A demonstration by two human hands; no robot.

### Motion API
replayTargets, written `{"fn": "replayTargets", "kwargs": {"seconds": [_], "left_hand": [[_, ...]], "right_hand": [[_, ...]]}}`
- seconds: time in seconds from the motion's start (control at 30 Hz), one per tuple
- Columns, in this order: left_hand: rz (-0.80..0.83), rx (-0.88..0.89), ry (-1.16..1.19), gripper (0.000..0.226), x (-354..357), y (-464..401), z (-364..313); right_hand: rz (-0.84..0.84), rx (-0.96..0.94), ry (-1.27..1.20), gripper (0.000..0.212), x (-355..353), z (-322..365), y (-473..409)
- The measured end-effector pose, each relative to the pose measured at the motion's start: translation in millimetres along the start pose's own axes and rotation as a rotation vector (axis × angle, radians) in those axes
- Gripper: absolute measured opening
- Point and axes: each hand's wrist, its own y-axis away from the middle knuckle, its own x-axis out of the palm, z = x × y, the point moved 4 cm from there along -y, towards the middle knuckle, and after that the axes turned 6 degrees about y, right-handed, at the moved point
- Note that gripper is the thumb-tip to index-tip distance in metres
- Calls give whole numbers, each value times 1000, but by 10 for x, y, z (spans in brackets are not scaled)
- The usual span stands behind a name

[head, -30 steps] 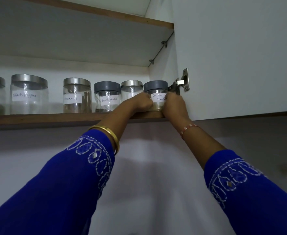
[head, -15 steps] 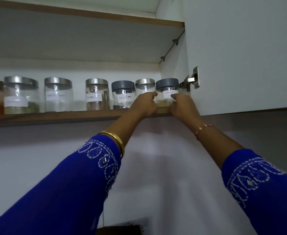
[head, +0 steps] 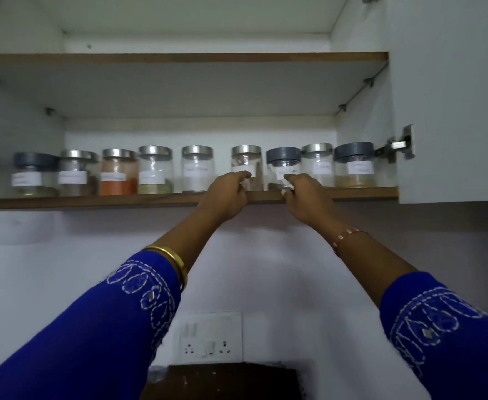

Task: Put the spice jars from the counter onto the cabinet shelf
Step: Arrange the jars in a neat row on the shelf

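Several labelled spice jars stand in a row on the wooden cabinet shelf [head: 92, 202]. My left hand [head: 226, 196] reaches up from below, its fingers curled on the front of a silver-lidded jar of brown spice [head: 246, 164]. My right hand [head: 304, 193] is next to it, with fingertips and thumb pinching the lower front of the grey-lidded jar [head: 283, 161]. To the right stand another silver-lidded jar [head: 317, 163] and the grey-lidded jar [head: 353, 166] at the row's end. The bases of the two touched jars are hidden by my fingers.
The open cabinet door [head: 453, 111] hangs at the right on a metal hinge [head: 398, 144]. An upper shelf board [head: 179, 57] spans above the jars. Below, a white socket panel [head: 211, 339] sits on the wall over a dark surface [head: 222, 379].
Both hands have left the grey-lidded jar at the right end and moved left, each onto a different jar. The view has pulled back and shows more of the row.
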Motion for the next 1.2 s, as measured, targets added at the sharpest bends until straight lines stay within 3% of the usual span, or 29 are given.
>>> {"fn": "replayTargets", "kwargs": {"seconds": [0.4, 0.73, 1.0, 1.2], "left_hand": [[-95, -155, -204, 44, -1608, 699, 1405], [-110, -130, -223, 39, -2489, 1029, 2707], [-55, -86, -222, 24, -2653, 945, 3271], [-34, -58, -287, 39, -2665, 845, 3286]], "right_hand": [[28, -125, -155, 39, 520, 1886, -108], [57, -213, -86, 40, 1141, 3393, -192], [105, -259, 39, 38, 1515, 3898, -304], [201, -268, 143, 38, 1593, 3966, -382]]}}
